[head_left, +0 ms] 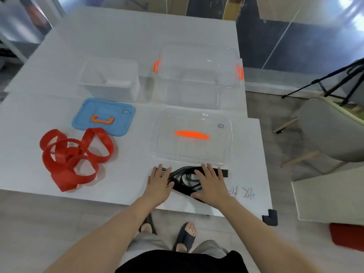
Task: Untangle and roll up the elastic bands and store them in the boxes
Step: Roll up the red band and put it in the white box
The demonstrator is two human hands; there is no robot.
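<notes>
A tangled black elastic band lies near the table's front edge. My left hand rests flat on its left end with straight fingers. My right hand presses flat on its right part, and the band's end sticks out beyond the fingers. A tangled red elastic band lies in loose loops at the left. Two open boxes stand behind: a small white one and a larger clear one with orange clips.
A blue lid with an orange handle lies in front of the small box. A clear lid with an orange handle lies just beyond the black band. A grey chair and a tripod stand right of the white table.
</notes>
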